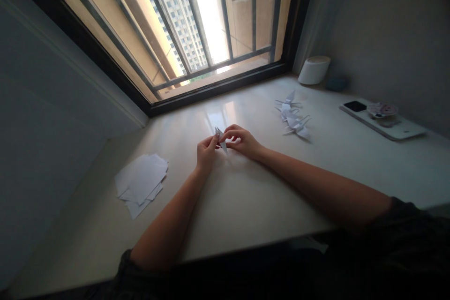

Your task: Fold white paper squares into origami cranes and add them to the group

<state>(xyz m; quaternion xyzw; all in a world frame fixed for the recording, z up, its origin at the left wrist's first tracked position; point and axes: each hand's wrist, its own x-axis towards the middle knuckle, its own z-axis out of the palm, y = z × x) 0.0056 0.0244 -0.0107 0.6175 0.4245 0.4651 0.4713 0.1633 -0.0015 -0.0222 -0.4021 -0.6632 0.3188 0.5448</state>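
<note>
A: Where's the folded paper piece (223,147)?
B: Between the two hands, roughly mid-surface (260,201). Pointed ends stick out, one set up and away, one down toward the person. Can't tell whether it touches the surface.
A: Left hand (206,153)?
B: Closed to a pinch, thumb and fingers on the piece's left side. Paper sits at its fingertips, clear of the palm.
A: Right hand (243,142)?
B: Fingers bent, tips pinched in on the piece from the right. Small gap shows between index and thumb behind the tips. Exact contact too small to read.
A: Rest of the layout?
B: Loose stack of white paper sheets (142,178) left of the left hand, well apart from it, edges misaligned. Cluster of folded paper cranes (297,127) beyond and right of the right hand, looks like three, bunched close together.
A: Far right?
B: Phone (404,127) lying camera side up, round ornament (383,109) on its back. White cup-like container (314,71) near the window (225,68).
</note>
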